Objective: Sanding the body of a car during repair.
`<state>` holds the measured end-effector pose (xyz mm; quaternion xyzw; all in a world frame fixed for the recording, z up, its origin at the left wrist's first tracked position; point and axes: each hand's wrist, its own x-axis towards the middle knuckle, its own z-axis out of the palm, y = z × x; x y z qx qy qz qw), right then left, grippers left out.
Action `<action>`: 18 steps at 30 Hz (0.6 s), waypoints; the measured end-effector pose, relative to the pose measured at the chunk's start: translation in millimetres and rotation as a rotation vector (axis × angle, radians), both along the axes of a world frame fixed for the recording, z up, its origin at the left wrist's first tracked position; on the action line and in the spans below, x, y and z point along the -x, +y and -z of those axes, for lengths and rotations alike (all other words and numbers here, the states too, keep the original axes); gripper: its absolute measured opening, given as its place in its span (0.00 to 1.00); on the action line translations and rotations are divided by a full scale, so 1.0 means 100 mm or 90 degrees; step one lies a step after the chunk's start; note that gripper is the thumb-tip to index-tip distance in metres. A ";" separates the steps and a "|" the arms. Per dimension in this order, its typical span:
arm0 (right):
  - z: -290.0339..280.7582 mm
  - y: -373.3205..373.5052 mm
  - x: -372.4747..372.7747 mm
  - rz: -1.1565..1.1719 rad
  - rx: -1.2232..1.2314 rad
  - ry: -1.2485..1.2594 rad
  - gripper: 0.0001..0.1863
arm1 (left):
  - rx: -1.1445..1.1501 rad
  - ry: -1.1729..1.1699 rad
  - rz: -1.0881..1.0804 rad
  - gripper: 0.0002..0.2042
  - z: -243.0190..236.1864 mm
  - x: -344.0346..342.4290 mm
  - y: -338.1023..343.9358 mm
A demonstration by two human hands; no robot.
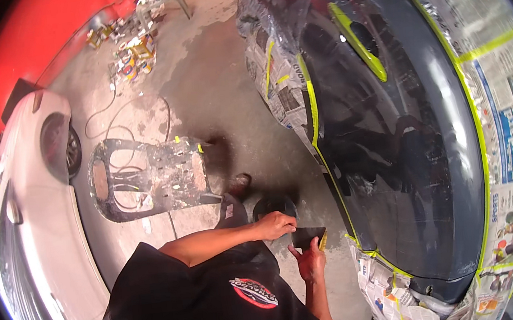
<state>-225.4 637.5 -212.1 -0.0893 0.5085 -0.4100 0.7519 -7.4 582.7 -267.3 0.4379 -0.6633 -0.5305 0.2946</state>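
Head view: a small round dark tin [273, 206] sat on the concrete floor [211, 83] right by the person's foot [240, 185], just above the hands; contents not readable, only a dark interior. More cans and small containers [131, 51] were clustered on the floor far back near the red wall [19, 47], too small to tell what was in them. Left hand [275, 224] came across the body, fingers curled and pinched on the top-left edge of a dark flat rectangular piece [309, 236]. Right hand [310, 260] was below it, fingers partly open and cupped upward, thumb and fingertips supporting the bottom edge of the same piece. The piece was held between both hands in front of the chest, just left of the dark glossy car panel [394, 164], not touching it. Panel edges were masked with yellow-green tape [314, 110] and newspaper [509, 127]. A paint-spattered plastic chair [146, 178] lay on its side on the floor to the left, well apart from the hands. A white car [30, 209] stood along the left edge.
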 end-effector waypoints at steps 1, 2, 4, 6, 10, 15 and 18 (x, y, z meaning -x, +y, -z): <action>-0.01 -0.04 -0.04 -0.013 -0.002 -0.009 0.26 | -0.002 0.007 -0.025 0.11 0.02 -0.05 -0.01; 0.03 -0.06 -0.06 -0.030 -0.010 -0.020 0.25 | -0.024 0.016 -0.035 0.11 0.04 -0.09 0.00; 0.09 -0.17 -0.22 -0.045 -0.018 -0.018 0.25 | -0.027 0.023 -0.064 0.11 0.10 -0.25 -0.01; 0.12 -0.32 -0.39 -0.077 -0.035 -0.022 0.24 | -0.066 0.004 -0.063 0.12 0.18 -0.45 -0.07; 0.18 -0.62 -0.79 -0.061 -0.078 -0.030 0.23 | -0.105 0.024 -0.061 0.12 0.39 -0.81 -0.32; 0.40 -0.96 -1.26 -0.056 -0.121 -0.002 0.23 | -0.074 0.042 -0.047 0.11 0.72 -1.26 -0.68; 0.47 -1.18 -1.60 -0.047 -0.176 0.007 0.23 | -0.092 0.061 -0.061 0.11 0.92 -1.56 -0.85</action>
